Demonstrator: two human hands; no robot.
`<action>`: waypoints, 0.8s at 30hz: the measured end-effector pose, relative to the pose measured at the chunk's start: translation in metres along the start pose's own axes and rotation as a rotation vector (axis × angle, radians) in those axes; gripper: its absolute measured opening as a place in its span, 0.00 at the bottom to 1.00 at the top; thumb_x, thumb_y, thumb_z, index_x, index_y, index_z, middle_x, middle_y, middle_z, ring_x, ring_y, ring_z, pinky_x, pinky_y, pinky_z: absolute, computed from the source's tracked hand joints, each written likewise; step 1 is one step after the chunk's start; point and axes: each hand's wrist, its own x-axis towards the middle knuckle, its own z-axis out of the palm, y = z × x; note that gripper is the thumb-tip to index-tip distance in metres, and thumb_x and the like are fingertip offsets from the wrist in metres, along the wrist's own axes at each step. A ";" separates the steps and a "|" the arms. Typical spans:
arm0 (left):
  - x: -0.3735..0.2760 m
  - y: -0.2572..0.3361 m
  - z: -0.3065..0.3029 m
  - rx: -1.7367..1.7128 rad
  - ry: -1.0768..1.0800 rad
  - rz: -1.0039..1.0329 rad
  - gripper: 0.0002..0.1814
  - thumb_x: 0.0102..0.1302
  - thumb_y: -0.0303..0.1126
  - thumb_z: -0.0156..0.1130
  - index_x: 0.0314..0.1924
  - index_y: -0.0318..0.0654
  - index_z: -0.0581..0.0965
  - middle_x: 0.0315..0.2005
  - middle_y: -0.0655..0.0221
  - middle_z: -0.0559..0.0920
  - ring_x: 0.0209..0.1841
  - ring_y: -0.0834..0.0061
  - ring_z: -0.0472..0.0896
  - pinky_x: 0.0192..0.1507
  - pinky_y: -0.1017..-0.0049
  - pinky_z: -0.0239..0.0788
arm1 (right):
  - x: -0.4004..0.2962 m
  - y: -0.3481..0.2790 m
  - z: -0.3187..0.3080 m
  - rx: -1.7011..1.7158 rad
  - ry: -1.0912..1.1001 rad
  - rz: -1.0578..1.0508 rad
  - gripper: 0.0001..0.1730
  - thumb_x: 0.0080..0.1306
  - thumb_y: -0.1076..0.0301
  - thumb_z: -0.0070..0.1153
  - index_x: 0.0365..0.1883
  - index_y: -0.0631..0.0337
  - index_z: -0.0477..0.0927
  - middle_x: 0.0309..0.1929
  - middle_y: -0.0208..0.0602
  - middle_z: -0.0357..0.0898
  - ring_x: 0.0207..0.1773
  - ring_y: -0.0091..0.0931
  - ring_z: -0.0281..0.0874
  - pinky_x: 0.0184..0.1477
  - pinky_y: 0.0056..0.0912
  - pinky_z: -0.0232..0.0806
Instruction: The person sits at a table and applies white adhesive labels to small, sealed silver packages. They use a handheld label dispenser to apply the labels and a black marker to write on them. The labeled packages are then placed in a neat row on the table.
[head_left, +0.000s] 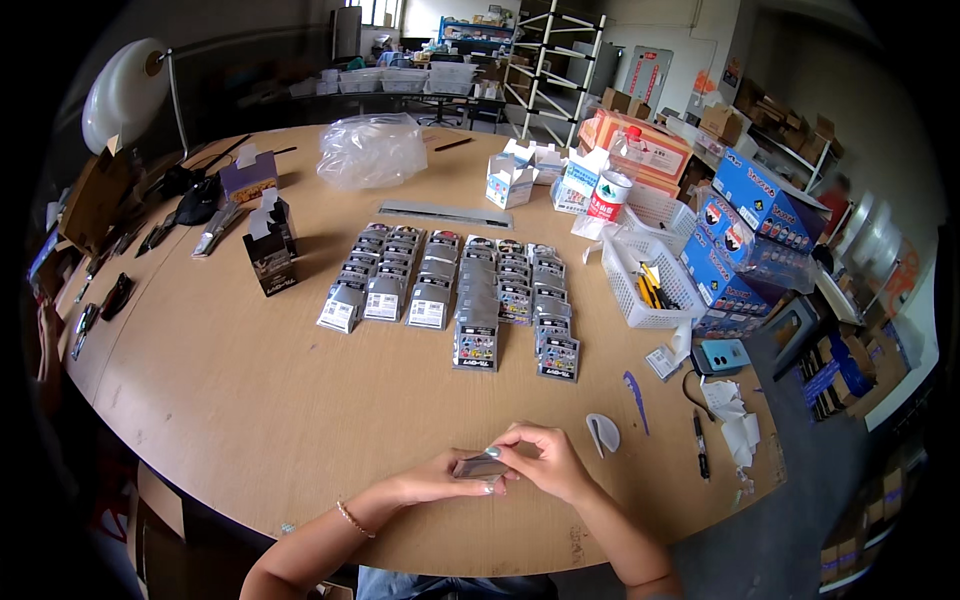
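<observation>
My left hand (431, 478) holds a small silvery-grey packet (480, 468) low over the table's near edge. The thumb and fingers of my right hand (551, 459) pinch the upper edge of the same packet. Beyond my hands, grey foil packets (477, 292) lie overlapped in several columns. The nearest packets at left show white labels with printed codes (429, 313); those at right show printed figures (559, 358). Just right of my right hand lie a white rounded plastic piece (609, 433) and a purple torn strip (636, 401).
On the right stand a white plastic basket (637, 307) with yellow-handled tools, stacked blue boxes (739, 247), a blue phone (724, 355) and a black pen (700, 448). Black opened boxes (268, 259) and a clear plastic bag (371, 150) are farther back, with white opened cartons (510, 180).
</observation>
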 end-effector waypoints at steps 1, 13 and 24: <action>-0.001 0.003 0.002 0.128 0.055 0.018 0.29 0.61 0.47 0.68 0.53 0.33 0.74 0.45 0.61 0.80 0.50 0.67 0.79 0.56 0.71 0.69 | 0.002 0.002 -0.002 -0.024 -0.035 -0.014 0.04 0.64 0.79 0.58 0.37 0.67 0.82 0.34 0.32 0.80 0.37 0.20 0.77 0.37 0.22 0.70; 0.006 -0.004 0.009 1.011 0.620 0.416 0.38 0.43 0.50 0.80 0.47 0.32 0.75 0.41 0.57 0.78 0.45 0.56 0.78 0.50 0.63 0.69 | 0.007 0.012 0.008 -0.534 0.289 -0.469 0.12 0.50 0.76 0.69 0.27 0.59 0.76 0.46 0.37 0.76 0.50 0.36 0.71 0.51 0.38 0.65; 0.006 -0.004 0.006 1.662 0.763 0.391 0.33 0.49 0.49 0.72 0.51 0.41 0.72 0.44 0.68 0.73 0.51 0.68 0.71 0.60 0.57 0.54 | 0.011 0.046 0.013 0.173 0.138 0.013 0.04 0.61 0.78 0.61 0.34 0.71 0.80 0.48 0.39 0.74 0.46 0.23 0.77 0.45 0.25 0.71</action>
